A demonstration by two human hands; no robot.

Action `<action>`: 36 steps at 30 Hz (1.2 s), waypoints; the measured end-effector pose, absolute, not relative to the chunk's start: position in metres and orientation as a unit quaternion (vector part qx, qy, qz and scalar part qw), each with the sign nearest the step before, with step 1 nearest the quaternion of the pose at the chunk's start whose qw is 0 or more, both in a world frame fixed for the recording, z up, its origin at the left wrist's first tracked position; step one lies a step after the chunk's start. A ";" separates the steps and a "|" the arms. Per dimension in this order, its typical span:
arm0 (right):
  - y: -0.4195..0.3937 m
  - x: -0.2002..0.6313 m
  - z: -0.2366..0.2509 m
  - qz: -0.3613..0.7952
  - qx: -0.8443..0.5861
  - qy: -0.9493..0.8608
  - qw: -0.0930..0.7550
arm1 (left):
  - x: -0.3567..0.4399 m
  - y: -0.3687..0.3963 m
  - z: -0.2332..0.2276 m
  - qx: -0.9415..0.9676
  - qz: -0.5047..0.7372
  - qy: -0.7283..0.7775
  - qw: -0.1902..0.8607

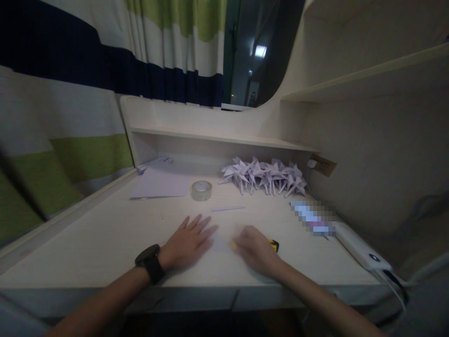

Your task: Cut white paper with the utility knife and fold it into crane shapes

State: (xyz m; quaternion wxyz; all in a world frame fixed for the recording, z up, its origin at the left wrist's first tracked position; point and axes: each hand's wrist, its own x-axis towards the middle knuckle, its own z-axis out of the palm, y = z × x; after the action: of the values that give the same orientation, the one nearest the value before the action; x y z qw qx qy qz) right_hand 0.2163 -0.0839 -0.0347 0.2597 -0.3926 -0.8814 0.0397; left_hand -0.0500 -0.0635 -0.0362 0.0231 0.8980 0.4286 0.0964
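Flattening a pale paper sheet on the surface with both hands.

Your left hand lies flat, fingers spread and open, pressing down the left edge of the paper sheet near the front of the surface; it grips nothing. Your right hand is curled loosely over the sheet's right side, with a yellow tool showing at its 3 o'clock; whether that grip is closed on it you cannot tell. This looks like a crease being pressed, and the next move likely calls for keeping the left palm steady while the right runs along the fold. A tape roll sits at 12 o'clock, a pile of folded paper cranes at 1 o'clock.
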 end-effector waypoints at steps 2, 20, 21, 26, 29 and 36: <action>-0.082 0.217 -0.035 0.047 -0.382 -0.885 0.262 | -0.050 -0.063 -0.037 0.900 0.092 0.426 0.024; -0.077 0.223 -0.025 0.125 -0.332 -0.902 0.245 | -0.051 -0.061 -0.038 0.900 0.101 0.423 0.025; -0.077 0.224 -0.024 0.130 -0.331 -0.903 0.243 | -0.051 -0.061 -0.039 0.900 0.101 0.423 0.027; -0.074 0.226 -0.019 0.146 -0.317 -0.908 0.233 | -0.051 -0.060 -0.041 0.899 0.105 0.424 0.034; -0.070 0.230 -0.019 0.152 -0.305 -0.912 0.230 | -0.051 -0.062 -0.038 0.895 0.110 0.430 0.037; -0.058 0.260 -0.015 0.175 -0.354 -0.899 0.190 | -0.058 -0.067 -0.019 0.898 0.100 0.426 0.046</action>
State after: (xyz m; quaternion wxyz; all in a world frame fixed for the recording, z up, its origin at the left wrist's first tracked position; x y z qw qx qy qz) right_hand 0.2597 -0.0577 -0.0151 0.1905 -0.3540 -0.8988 0.1747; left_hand -0.0579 -0.0666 -0.0187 0.0463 0.8982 0.4255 0.0999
